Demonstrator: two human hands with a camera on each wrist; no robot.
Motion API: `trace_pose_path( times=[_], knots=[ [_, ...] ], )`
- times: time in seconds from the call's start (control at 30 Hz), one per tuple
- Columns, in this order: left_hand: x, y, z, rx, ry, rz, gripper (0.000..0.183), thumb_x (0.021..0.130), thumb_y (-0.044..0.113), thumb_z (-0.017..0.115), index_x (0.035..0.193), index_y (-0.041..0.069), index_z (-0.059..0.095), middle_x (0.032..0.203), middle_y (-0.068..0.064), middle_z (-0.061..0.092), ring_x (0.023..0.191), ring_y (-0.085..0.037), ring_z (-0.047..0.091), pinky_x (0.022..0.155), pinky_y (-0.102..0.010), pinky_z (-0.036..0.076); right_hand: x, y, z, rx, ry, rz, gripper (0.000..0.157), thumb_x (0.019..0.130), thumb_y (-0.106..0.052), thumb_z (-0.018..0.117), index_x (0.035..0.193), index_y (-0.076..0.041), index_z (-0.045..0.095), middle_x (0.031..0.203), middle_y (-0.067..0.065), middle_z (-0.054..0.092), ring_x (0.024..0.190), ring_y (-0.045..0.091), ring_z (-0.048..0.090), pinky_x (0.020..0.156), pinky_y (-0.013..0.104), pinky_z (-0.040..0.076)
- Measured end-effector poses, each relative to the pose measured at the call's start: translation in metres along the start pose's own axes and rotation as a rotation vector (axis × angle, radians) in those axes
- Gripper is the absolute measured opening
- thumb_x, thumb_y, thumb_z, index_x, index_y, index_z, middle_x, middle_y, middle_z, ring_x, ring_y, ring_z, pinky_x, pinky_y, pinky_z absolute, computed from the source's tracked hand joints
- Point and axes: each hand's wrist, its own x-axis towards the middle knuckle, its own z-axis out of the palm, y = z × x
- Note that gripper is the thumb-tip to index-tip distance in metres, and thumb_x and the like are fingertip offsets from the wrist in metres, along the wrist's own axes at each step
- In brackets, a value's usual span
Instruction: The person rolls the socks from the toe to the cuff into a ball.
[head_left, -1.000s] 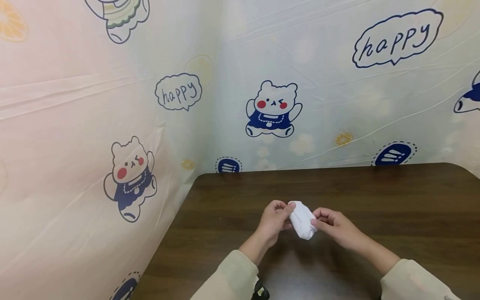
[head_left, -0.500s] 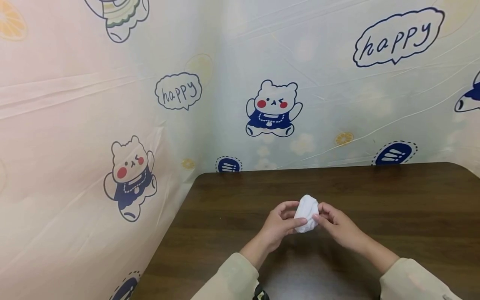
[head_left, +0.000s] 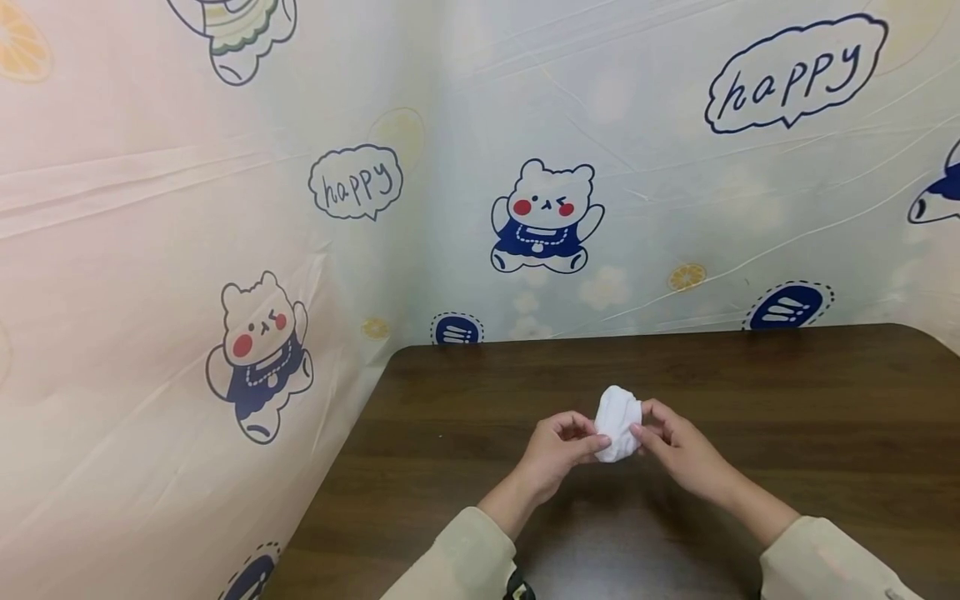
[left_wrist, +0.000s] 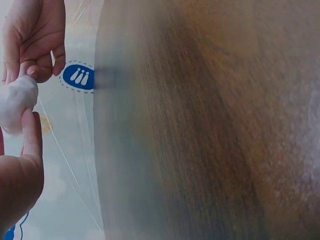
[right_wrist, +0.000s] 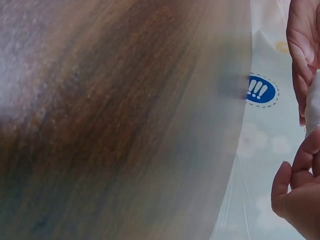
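Observation:
A small white bundle of soft cloth (head_left: pixel 617 417), folded or rolled into an oval, is held above the table between both hands. My left hand (head_left: pixel 551 450) pinches its lower left side, thumb on the near face. On the opposite side, my right hand (head_left: pixel 682 454) pinches the edge between thumb and fingers. In the left wrist view the cloth bundle (left_wrist: pixel 17 102) is at the left edge, with fingers of both hands touching it. Only a sliver of the cloth bundle (right_wrist: pixel 314 105) shows in the right wrist view. Its far side is hidden.
A dark brown wooden table (head_left: pixel 465 417) lies beneath the hands, its rounded far corners close to the hanging curtain (head_left: pixel 450 233) printed with bears and speech bubbles. Light sleeves (head_left: pixel 465 554) cover the forearms. A small black object (head_left: pixel 519 586) shows by the left cuff.
The white bundle has turned from leaning left to nearly upright and risen slightly. My left thumb has moved from its upper end to its lower left side. The right hand keeps its hold.

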Motion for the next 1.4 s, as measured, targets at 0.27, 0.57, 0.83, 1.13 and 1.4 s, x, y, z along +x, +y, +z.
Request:
trace_pose_path(
  times=[0.27, 0.57, 0.83, 1.13, 1.4],
  knots=[
    [-0.003, 0.002, 0.000, -0.070, -0.028, -0.011, 0.015, 0.084, -0.010, 0.064, 0.086, -0.015, 0.050, 0.081, -0.006, 0.058, 0.077, -0.017, 0.062, 0.073, -0.042, 0.054, 0.001, 0.000, 0.000, -0.018, 0.044, 0.083, 0.021, 0.097, -0.010, 0.054, 0.114, 0.000, 0.048, 0.088, 0.011, 0.063, 0.076, 0.025, 0.060, 0.064, 0.032, 0.046],
    [-0.002, 0.000, -0.002, -0.091, -0.038, -0.018, 0.020, 0.086, -0.009, 0.061, 0.090, -0.017, 0.044, 0.093, -0.009, 0.064, 0.084, -0.019, 0.062, 0.073, -0.039, 0.054, 0.004, -0.001, -0.002, -0.035, 0.068, 0.116, 0.021, 0.098, -0.009, 0.051, 0.115, 0.002, 0.047, 0.084, 0.009, 0.063, 0.074, 0.023, 0.060, 0.067, 0.032, 0.044],
    [0.001, 0.000, 0.000, -0.033, 0.025, -0.049, 0.020, 0.085, -0.005, 0.064, 0.083, -0.012, 0.046, 0.083, -0.005, 0.062, 0.077, -0.017, 0.061, 0.072, -0.039, 0.054, 0.008, -0.005, 0.001, -0.038, 0.102, 0.149, 0.026, 0.095, -0.010, 0.057, 0.112, 0.002, 0.042, 0.089, 0.015, 0.067, 0.077, 0.027, 0.062, 0.066, 0.031, 0.049],
    [0.005, -0.003, 0.000, 0.020, 0.107, -0.036, 0.015, 0.085, 0.001, 0.068, 0.080, -0.004, 0.055, 0.087, -0.006, 0.065, 0.077, -0.016, 0.064, 0.072, -0.038, 0.054, 0.010, -0.001, 0.005, -0.216, 0.194, -0.001, 0.016, 0.085, -0.006, 0.070, 0.099, -0.002, 0.063, 0.090, 0.007, 0.064, 0.073, 0.015, 0.059, 0.062, 0.024, 0.050],
    [0.011, -0.003, -0.001, 0.100, 0.121, -0.042, 0.015, 0.085, 0.005, 0.070, 0.090, -0.001, 0.057, 0.087, -0.008, 0.067, 0.079, -0.018, 0.066, 0.071, -0.038, 0.054, 0.010, -0.001, 0.009, -0.285, 0.143, -0.065, 0.030, 0.078, -0.004, 0.077, 0.107, -0.004, 0.069, 0.100, 0.008, 0.059, 0.080, 0.015, 0.064, 0.069, 0.027, 0.053]
  ],
)
